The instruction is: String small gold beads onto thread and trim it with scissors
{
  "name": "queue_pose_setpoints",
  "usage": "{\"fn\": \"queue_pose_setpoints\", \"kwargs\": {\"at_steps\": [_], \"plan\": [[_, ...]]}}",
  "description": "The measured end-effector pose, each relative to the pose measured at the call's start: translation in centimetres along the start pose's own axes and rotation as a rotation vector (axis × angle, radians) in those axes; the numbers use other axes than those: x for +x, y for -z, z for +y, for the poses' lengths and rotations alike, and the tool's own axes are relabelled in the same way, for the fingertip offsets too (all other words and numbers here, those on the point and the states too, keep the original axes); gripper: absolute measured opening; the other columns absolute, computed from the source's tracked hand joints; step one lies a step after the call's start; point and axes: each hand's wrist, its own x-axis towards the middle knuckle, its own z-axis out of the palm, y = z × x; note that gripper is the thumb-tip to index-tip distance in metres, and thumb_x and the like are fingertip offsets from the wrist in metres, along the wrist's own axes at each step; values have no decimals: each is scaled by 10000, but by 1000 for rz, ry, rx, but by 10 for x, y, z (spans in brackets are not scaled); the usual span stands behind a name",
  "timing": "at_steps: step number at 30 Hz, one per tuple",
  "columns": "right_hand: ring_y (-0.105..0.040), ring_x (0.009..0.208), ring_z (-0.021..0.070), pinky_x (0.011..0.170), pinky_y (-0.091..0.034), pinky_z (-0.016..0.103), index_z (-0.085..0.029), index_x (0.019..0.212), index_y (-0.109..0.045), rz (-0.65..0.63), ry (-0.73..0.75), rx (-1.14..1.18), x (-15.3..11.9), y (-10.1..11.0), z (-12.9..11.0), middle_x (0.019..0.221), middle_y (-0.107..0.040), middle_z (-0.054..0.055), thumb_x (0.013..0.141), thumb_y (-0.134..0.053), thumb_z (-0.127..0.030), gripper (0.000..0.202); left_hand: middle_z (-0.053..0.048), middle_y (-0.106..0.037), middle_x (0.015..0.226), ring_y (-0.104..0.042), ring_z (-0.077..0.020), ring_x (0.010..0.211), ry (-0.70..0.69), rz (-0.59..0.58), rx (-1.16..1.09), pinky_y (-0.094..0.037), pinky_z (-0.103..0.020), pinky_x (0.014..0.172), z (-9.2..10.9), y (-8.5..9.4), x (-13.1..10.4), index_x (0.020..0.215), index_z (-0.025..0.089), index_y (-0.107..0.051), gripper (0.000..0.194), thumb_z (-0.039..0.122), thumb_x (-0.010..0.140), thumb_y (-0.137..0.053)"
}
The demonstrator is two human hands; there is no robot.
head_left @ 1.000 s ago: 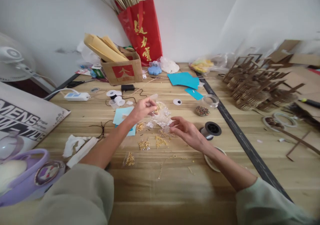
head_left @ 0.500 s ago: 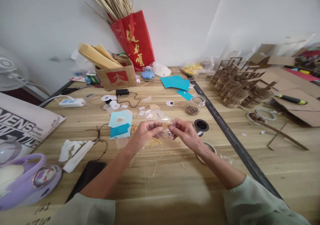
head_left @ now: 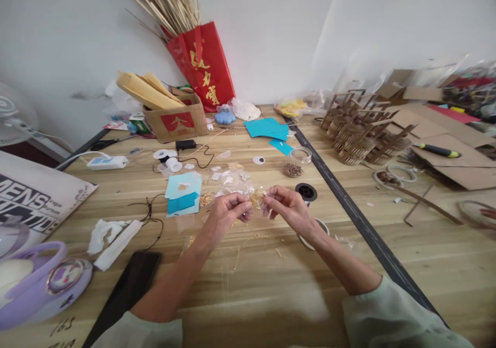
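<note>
A small clear plastic bag with gold-coloured bits [head_left: 257, 198] is between my hands, above the table. My left hand [head_left: 227, 214] is closed, thumb and fingers pinching at the bag's left edge. On the other side my right hand [head_left: 287, 208] pinches the bag's right edge. Just beneath lie loose gold pieces, partly hidden by my left hand. Nearer to me, a thin gold chain [head_left: 244, 244] lies curved on the wood. More clear bags [head_left: 234, 180] with silvery pieces lie behind my hands. Gold beads [head_left: 206, 199] sit left of them.
Light blue sheets [head_left: 186, 183] lie at left, a black phone [head_left: 132, 281] nearer. At right stand a wire spool [head_left: 306, 191], a tub of brown beads [head_left: 293, 170] and small woven baskets [head_left: 356, 131]. A cardboard box [head_left: 186, 121] and red bag [head_left: 209, 69] stand at the back.
My hands have drawn slightly apart, the left one moving off the bag's middle, so more of the gold contents show. The view has shifted slightly to the right.
</note>
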Motion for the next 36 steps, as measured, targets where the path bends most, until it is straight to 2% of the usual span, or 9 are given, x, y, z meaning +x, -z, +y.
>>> {"fn": "queue_pose_setpoints", "kwargs": {"at_steps": [5, 11, 22, 36], "plan": [[-603, 620, 126, 551, -471, 244, -178, 848, -571, 23, -1, -36, -5, -1, -7, 695, -658, 17, 852, -600, -436, 260, -15, -644, 609, -597, -122, 548, -3, 31, -18, -519, -252, 560, 0, -3, -1, 692, 147, -623, 254, 377, 696, -728], [-590, 624, 124, 558, -475, 242, -174, 846, -585, 47, 35, -89, -5, 1, -4, 680, -645, 13, 866, -593, -399, 226, -17, -668, 611, -623, -132, 558, 32, 70, -50, -538, -260, 579, -2, -5, -3, 731, 142, -633, 261, 358, 657, -761], [-581, 603, 122, 529, -473, 233, -178, 845, -589, 54, 57, -89, -2, 4, 1, 661, -632, 6, 859, -598, -418, 240, 3, -658, 608, -640, -133, 580, 34, 46, -94, -557, -273, 610, -3, -6, -4, 766, 147, -624, 257, 299, 634, -782], [-573, 609, 120, 536, -474, 237, -178, 818, -581, 42, 36, -87, -2, 5, -2, 665, -626, 5, 854, -602, -435, 260, 11, -639, 571, -607, -117, 518, 18, 34, -81, -522, -247, 546, -5, -6, -3, 745, 148, -605, 262, 320, 647, -777]]}}
